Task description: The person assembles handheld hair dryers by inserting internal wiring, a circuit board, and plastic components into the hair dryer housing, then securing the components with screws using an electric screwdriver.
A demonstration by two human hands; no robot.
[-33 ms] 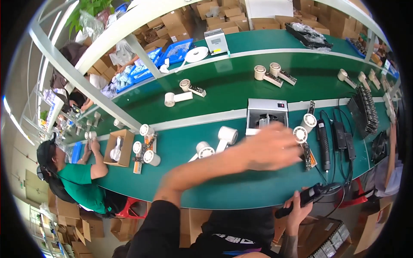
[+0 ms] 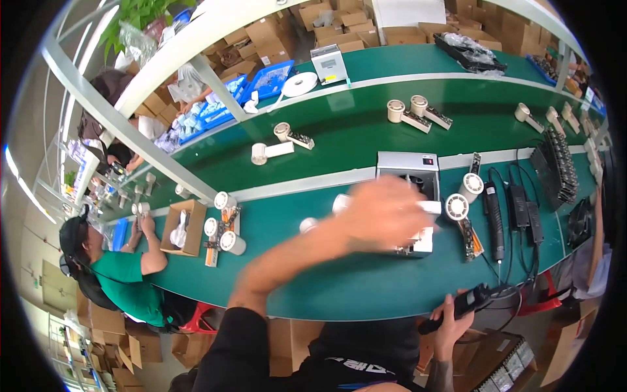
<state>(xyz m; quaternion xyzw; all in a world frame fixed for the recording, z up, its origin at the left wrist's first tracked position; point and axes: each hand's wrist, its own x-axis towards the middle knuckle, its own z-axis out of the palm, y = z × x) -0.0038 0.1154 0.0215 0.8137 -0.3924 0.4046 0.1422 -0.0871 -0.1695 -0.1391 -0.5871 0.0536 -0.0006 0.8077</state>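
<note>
My left hand (image 2: pixel 385 212) reaches across the bench in front of the grey metal machine (image 2: pixel 400 159); motion smears its fingers. A white piece (image 2: pixel 430 207) shows at its fingertips, and a white block (image 2: pixel 424 242) with metal bits sits under the hand; whether it grips either I cannot tell. Low at the bench's front edge, my right hand (image 2: pixel 454 318) is closed around a black electric screwdriver (image 2: pixel 471 300) with a cable. Right of the machine lie two white handheld fans (image 2: pixel 456 207), one showing a bare circuit board. Two more white fan heads (image 2: pixel 308 225) are partly hidden by my left forearm.
A black screwdriver (image 2: pixel 494 225) and black power adapters (image 2: pixel 519 206) with cables lie at the right. Fans with boards and a cardboard box (image 2: pixel 189 245) stand left, near a person in green (image 2: pixel 121 277). Several fans (image 2: pixel 418 114) rest on the dark green strip behind.
My left hand has shifted left and slightly up from beside the right-hand fans, uncovering the white piece and block. The right hand with the screwdriver stays almost in place.
</note>
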